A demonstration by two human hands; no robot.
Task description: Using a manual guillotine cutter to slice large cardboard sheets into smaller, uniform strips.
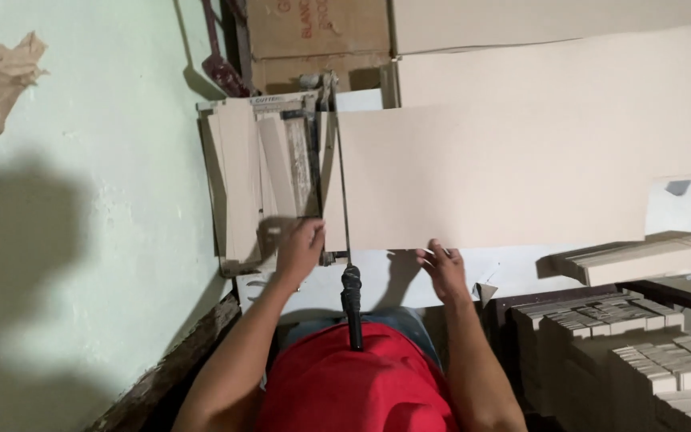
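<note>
Head view shows a beige tile (pixel 489 176) lying across the tile cutter (pixel 281 168). Left hand (pixel 301 250) grips the tile's near edge by the cutter's rail; right hand (pixel 444 270) pinches that same edge (black lever handle (pixel 352 308) between them). Cut strips (pixel 641 352) stack lower right.

The person wears a red shirt (pixel 361 384), blue jeans (pixel 377 318), arms bare.
</note>
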